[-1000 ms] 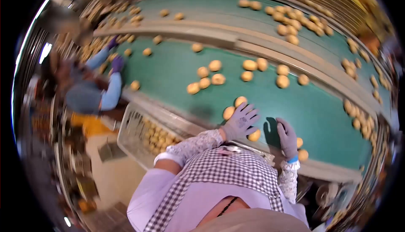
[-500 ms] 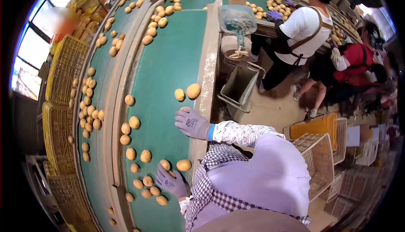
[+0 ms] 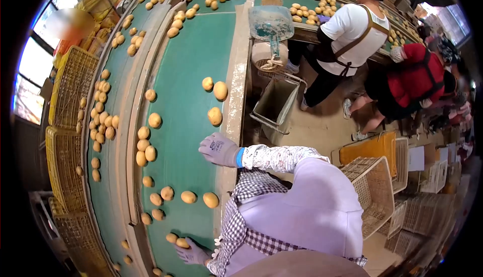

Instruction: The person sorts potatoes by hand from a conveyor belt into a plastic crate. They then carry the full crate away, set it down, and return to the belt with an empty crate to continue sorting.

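Reaching over the green conveyor belt (image 3: 191,75), the right hand (image 3: 219,149) lies empty with fingers spread, near an edge potato (image 3: 215,116); the left hand (image 3: 191,253) touches a lower potato (image 3: 182,243), its grip impossible to tell.

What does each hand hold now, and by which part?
Right hand: nothing; it lies open on the belt. Left hand: it touches a potato, but a hold cannot be told.
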